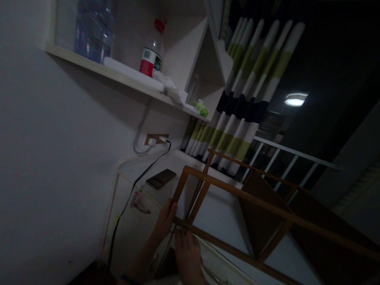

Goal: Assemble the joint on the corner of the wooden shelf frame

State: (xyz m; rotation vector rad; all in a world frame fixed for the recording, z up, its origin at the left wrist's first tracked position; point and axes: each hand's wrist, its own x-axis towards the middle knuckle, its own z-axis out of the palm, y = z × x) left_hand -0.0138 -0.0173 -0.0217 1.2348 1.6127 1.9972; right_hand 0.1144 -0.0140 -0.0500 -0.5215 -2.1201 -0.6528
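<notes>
A brown wooden rack (225, 186) with slim rails and dark panels lies tilted across the right side of the view, over a white surface. My left hand (166, 217) is closed around the near end bar of this rack, the thumb showing on the bar. Just to the right and lower, my right hand (188, 253) has its fingers bent against the lower rail; its fingertips are partly hidden. A dark phone (161, 179) lies on the white cabinet top (139, 162), beyond my left hand.
Above hangs a white wall shelf (118, 77) with a red-capped bottle (152, 53), a large clear water jug (94, 35) and tissues. Plugs sit in a wall socket (157, 139), and a black cable (130, 194) runs down. A striped curtain (237, 114) and white railing (297, 152) stand behind.
</notes>
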